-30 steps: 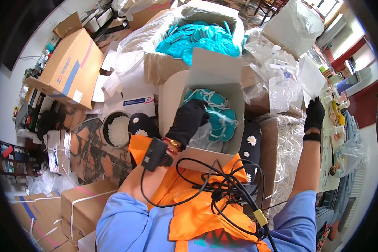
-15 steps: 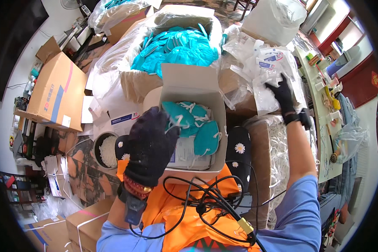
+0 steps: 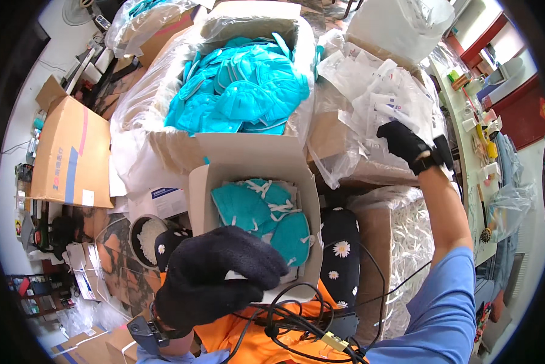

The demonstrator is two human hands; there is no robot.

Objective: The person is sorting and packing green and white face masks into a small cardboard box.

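Observation:
In a black glove, my left hand (image 3: 221,276) hovers over the near edge of a small cardboard box (image 3: 197,203). Its fingers curve forward with a gap to the thumb, and nothing shows between them. Inside that box lie several teal face masks (image 3: 239,209) with white straps; my hand hides part of them. My right hand (image 3: 401,144), also gloved in black, reaches to a pile of clear printed plastic bags (image 3: 369,91) at the right. Its fingers are bent together on a plastic bag (image 3: 400,115), though the fingertips are partly covered.
Behind the small box stands a large plastic-lined carton (image 3: 154,142) heaped with loose teal masks (image 3: 242,85). A carton of white straps (image 3: 403,236) is at the right. Left are a bowl of white pieces (image 3: 145,236) and a brown carton (image 3: 72,151). Black cables (image 3: 284,315) cross my lap.
My left hand has drawn back from over the masks toward the box's near edge. The right hand's outstretched fingers have bent in onto the bags. The view has shifted slightly.

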